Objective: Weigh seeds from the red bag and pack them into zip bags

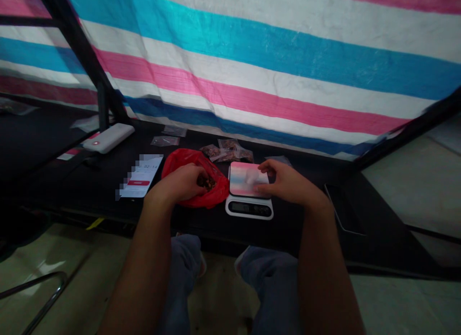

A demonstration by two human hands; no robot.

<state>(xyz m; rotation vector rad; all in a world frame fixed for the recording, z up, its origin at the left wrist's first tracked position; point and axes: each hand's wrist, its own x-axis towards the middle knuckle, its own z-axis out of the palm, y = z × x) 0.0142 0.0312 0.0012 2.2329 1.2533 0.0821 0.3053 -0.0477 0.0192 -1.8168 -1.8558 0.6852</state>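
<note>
A red plastic bag (216,198) lies with its mouth spread, holding small brown pieces (208,182). My left hand (189,181) reaches into it with fingers curled around some of the brown pieces; the fingertips are partly hidden. To the right stands a white kitchen scale (230,213) with a reflective square plate. A pale, see-through item (252,175), perhaps a small clear bag, rests on the plate and is blurred. My right hand (279,181) is at the plate's right edge, thumb and fingers apart on either side of that item.
Several small clear bags of brown pieces (227,151) lie behind the scale. Flat clear bags (164,141) are farther left. A lit phone (139,181), a white power bank (110,138) and a dark phone-like slab (344,210) lie on the black table (201,227). Striped sheeting (252,61) hangs behind.
</note>
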